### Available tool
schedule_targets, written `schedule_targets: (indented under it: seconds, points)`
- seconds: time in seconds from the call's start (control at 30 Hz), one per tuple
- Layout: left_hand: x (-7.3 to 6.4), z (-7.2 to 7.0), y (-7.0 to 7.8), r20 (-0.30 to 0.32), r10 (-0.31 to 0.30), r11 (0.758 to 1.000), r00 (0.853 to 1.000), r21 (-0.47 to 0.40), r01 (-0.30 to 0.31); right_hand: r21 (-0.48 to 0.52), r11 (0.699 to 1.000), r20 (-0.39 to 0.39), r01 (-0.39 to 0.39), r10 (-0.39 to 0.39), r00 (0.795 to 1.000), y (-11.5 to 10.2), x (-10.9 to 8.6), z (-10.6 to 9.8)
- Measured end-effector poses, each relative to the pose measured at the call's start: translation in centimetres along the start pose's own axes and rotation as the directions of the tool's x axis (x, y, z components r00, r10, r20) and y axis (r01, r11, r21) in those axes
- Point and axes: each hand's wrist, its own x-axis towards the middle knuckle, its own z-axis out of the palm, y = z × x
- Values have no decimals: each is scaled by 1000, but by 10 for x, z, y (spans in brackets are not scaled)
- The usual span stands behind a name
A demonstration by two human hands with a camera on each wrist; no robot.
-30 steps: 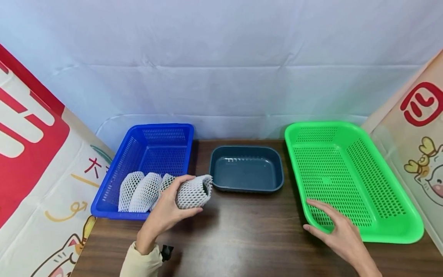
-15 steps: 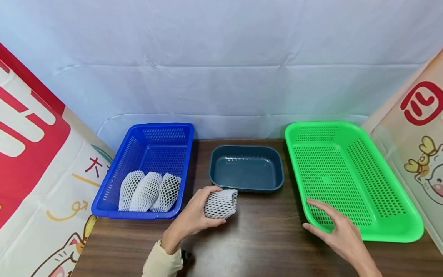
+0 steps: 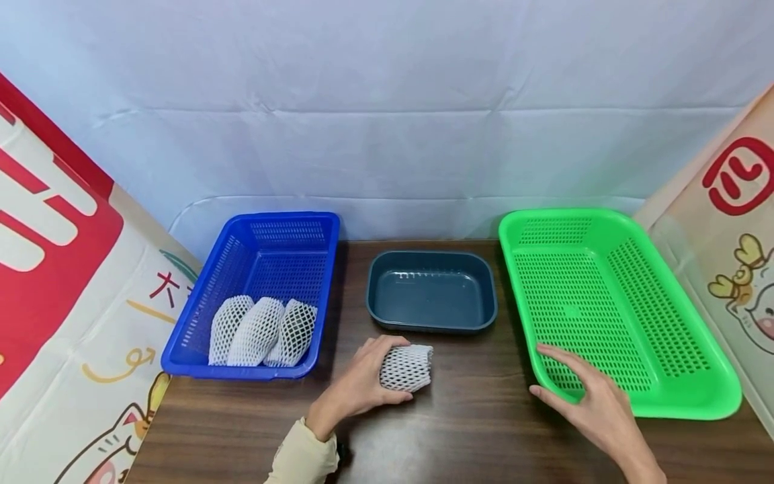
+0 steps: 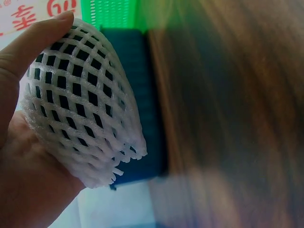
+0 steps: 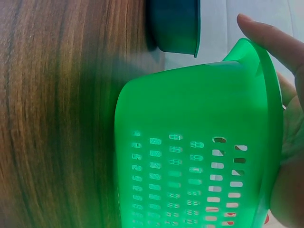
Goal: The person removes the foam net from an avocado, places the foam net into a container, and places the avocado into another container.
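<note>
My left hand (image 3: 357, 386) grips a foam net sleeve (image 3: 406, 368) at lower centre of the frame, just below the dark tray (image 3: 431, 294). My right hand (image 3: 589, 396), fingers spread, rests on the green basket (image 3: 695, 400) rim, lower right.

The foam net sleeve (image 3: 406, 368) at lower centre is soft white open mesh, matt, like the three sleeves (image 3: 263, 331) lying at left. The blue basket (image 3: 199, 306) and green basket (image 3: 695, 396) are glossy perforated plastic, and the dark tray (image 3: 431, 326) between them is smooth, shiny plastic. The table (image 3: 471, 430) across the bottom is dark wood-grain with a slight sheen; the backdrop (image 3: 387, 101) above is creased white cloth.
</note>
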Motion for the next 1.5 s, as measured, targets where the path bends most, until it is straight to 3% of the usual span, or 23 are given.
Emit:
schedule_targets:
  seconds: [0.3,0.6,0.8,0.97,1.13,1.3,1.5]
  points:
    - [7,15,-1,73,5,1000,997,5,-5,-5,1000,-9,5,-6,1000,0,1,0]
    - [11,29,3,156,-22,987,988,163,-3,-5,1000,5,-9,9,1000,1,-1,0]
    - [11,36,2,164,8,975,986,217,-44,-5,1000,0,-1,1,1000,1,-1,1]
    - [10,40,0,165,2,972,986,230,-41,-2,1000,6,-1,1,1000,0,0,1]
    - [10,37,-1,185,-36,978,982,209,-3,-1,1000,9,-5,5,1000,0,-1,0]
    - [7,27,-2,208,-88,982,974,181,50,5,1000,7,1,-1,1000,-1,-1,0]
    - [1,14,-10,189,-97,977,977,206,57,19,1000,10,-8,8,1000,-2,1,-1]
